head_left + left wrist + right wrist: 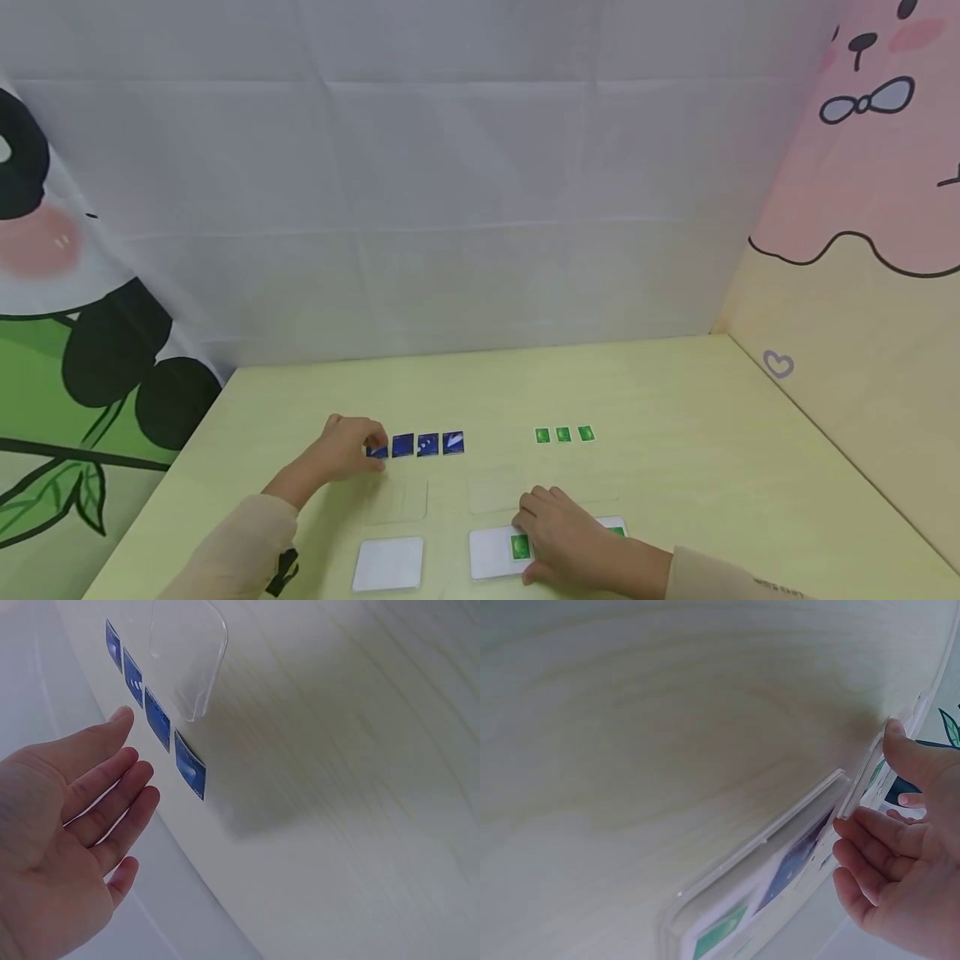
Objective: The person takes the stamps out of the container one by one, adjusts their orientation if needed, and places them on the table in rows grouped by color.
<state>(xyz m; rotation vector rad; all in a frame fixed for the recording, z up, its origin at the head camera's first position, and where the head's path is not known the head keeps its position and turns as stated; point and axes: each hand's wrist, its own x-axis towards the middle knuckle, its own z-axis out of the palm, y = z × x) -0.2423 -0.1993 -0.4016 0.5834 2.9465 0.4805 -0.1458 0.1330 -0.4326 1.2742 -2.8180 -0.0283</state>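
My left hand (348, 448) is at the left end of a row of small blue square cards (427, 444). In the left wrist view its fingers (124, 825) are spread and relaxed, beside the leftmost blue card (190, 769). My right hand (562, 537) is over a white card (491, 554) bearing a green square (521, 547). Thumb and fingertips grip opposite edges of this card in the right wrist view (862, 776). Beyond the hand, a second white card (611, 522) with a green square is partly hidden.
Three small green square cards (563, 434) lie in a row at the back right. A blank white card (387, 564) is at the front left. Clear plastic trays (397, 502) lie on the pale wooden table (660, 400). Fabric walls (465, 275) surround its back and sides.
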